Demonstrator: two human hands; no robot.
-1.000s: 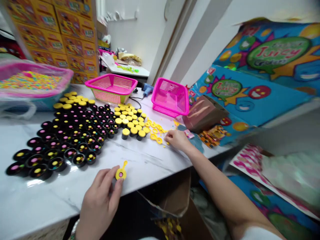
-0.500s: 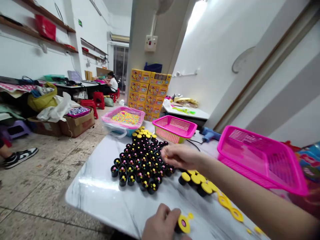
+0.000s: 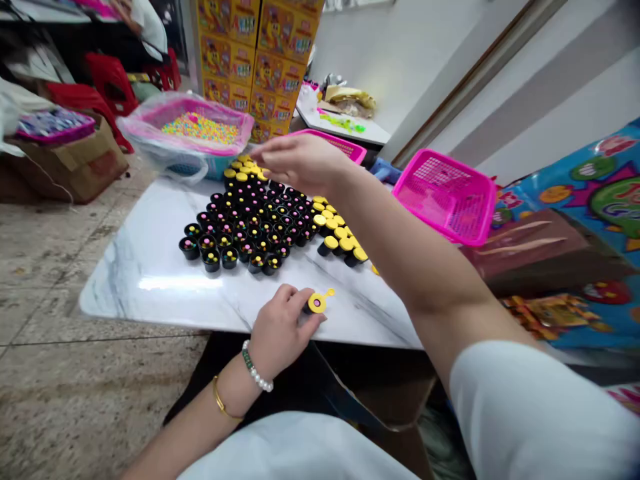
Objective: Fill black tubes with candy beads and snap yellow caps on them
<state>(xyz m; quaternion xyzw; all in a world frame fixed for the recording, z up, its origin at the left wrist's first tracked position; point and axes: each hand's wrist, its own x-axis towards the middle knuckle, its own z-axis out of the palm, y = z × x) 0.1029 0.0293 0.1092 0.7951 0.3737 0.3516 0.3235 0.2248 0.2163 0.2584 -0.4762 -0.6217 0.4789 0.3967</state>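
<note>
Near the table's front edge, my left hand (image 3: 283, 327) grips a small black cup between thumb and fingers. On that cup sits a yellow ring-shaped lid (image 3: 315, 303) with a pink centre and a small tab sticking out. My right hand (image 3: 305, 160) is raised over the far part of the table, fingers stretched out to the left, with nothing visible in them. Below it stand many small black cups (image 3: 245, 247) holding coloured beads and pink or yellow pegs. Yellow-capped cups (image 3: 345, 245) stand to their right, and more yellow-capped cups (image 3: 242, 176) stand at the back.
A pink basket (image 3: 240, 127) lined with clear plastic holds many small coloured beads at the back left. Another pink basket (image 3: 450, 193) stands on the right, partly behind my right arm. Stacked yellow boxes (image 3: 280, 67) rise beyond the table. Someone in a white top (image 3: 147, 30) sits far off.
My view has tilted down. My right hand has moved from beside the black cups to the table's far end, and its curled fingers have straightened. My left hand still holds the cup.
</note>
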